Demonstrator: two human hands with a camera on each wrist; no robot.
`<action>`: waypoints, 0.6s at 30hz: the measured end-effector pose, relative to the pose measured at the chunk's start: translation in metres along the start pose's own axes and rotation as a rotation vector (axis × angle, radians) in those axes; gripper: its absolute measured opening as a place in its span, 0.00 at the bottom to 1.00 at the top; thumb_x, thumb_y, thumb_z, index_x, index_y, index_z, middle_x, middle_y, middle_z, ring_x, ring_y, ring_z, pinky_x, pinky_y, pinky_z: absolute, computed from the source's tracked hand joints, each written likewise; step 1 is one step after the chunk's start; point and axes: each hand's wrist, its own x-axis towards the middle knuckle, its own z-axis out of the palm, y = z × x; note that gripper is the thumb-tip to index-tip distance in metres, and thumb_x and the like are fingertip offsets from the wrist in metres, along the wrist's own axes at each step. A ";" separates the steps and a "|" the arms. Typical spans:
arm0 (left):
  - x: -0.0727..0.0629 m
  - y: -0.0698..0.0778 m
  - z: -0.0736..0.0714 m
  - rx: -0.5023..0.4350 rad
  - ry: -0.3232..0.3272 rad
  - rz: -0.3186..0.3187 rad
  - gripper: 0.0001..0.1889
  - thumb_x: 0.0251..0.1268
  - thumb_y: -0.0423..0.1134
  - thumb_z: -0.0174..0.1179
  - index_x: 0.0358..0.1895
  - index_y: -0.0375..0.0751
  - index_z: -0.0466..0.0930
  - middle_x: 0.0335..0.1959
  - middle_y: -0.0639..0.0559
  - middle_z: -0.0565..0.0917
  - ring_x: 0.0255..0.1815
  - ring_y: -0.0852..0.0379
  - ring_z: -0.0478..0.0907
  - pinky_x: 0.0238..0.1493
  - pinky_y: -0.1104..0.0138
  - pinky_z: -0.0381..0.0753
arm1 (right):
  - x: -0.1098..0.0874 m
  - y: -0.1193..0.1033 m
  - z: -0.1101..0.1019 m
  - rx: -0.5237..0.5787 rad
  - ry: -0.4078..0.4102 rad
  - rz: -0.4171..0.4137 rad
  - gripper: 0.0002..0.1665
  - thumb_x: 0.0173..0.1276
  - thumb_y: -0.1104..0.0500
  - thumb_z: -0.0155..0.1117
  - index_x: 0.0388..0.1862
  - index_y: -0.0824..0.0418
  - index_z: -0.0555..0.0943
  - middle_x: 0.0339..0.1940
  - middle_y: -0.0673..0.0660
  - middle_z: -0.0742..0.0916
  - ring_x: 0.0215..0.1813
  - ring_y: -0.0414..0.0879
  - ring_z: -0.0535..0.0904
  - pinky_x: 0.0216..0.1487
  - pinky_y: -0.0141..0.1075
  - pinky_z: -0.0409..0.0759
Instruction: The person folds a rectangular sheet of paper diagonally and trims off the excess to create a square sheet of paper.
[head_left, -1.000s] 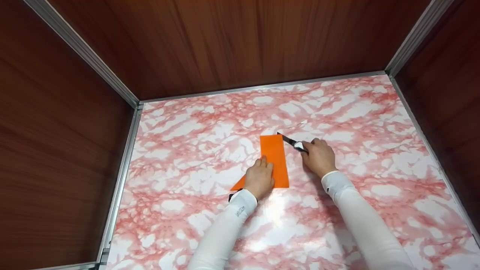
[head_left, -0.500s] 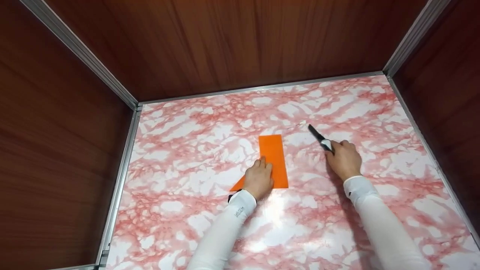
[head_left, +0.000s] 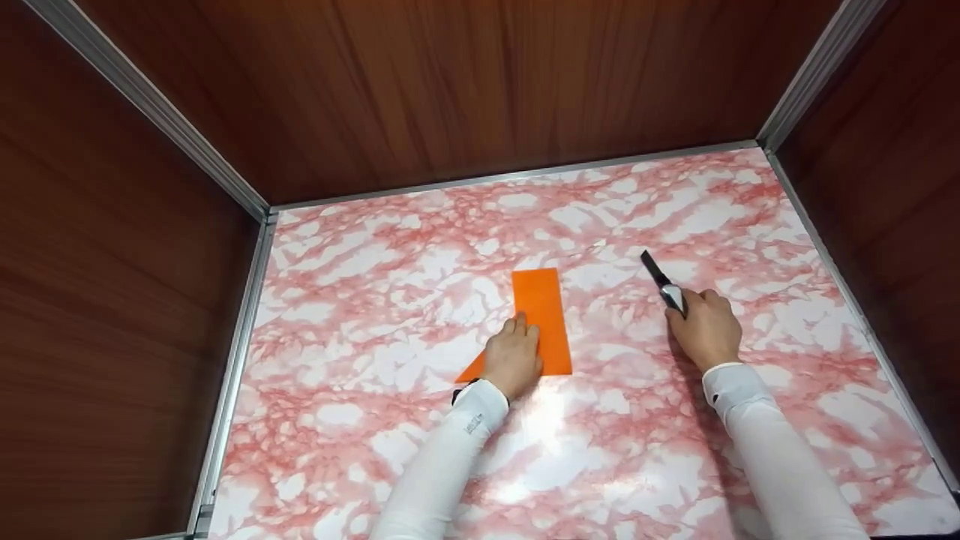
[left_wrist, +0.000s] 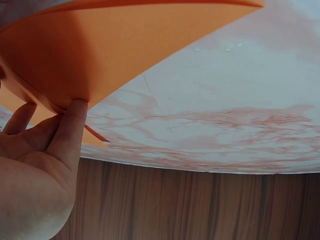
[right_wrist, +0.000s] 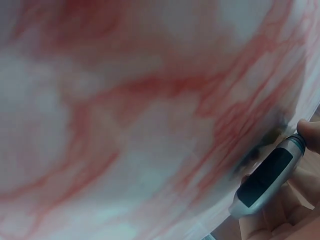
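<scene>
A folded sheet of orange paper lies on the marbled table, its slanted corner pointing left. My left hand rests on it, fingers pressing the paper down. From the left wrist view, a broad flap of the orange paper stands up from the table beside the fingers. Off to the right, my right hand grips a utility knife by its black and silver handle, the dark blade pointing up and left, apart from the paper. Only the handle end of the utility knife shows clearly in the right wrist view.
The red-and-white marbled tabletop is enclosed by dark wood panels at the back, left and right, with metal edge strips. A tiny pale scrap or mark lies beyond the paper.
My right hand has drawn the utility knife away from the paper's upper right corner, out to the right. My left hand and the orange paper have stayed in place.
</scene>
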 end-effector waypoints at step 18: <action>-0.002 0.000 0.000 0.011 0.018 -0.001 0.17 0.67 0.49 0.60 0.53 0.44 0.81 0.70 0.42 0.75 0.59 0.48 0.75 0.34 0.59 0.85 | 0.007 -0.001 0.004 -0.007 0.012 0.026 0.32 0.69 0.55 0.68 0.66 0.71 0.74 0.51 0.75 0.79 0.52 0.74 0.73 0.45 0.69 0.72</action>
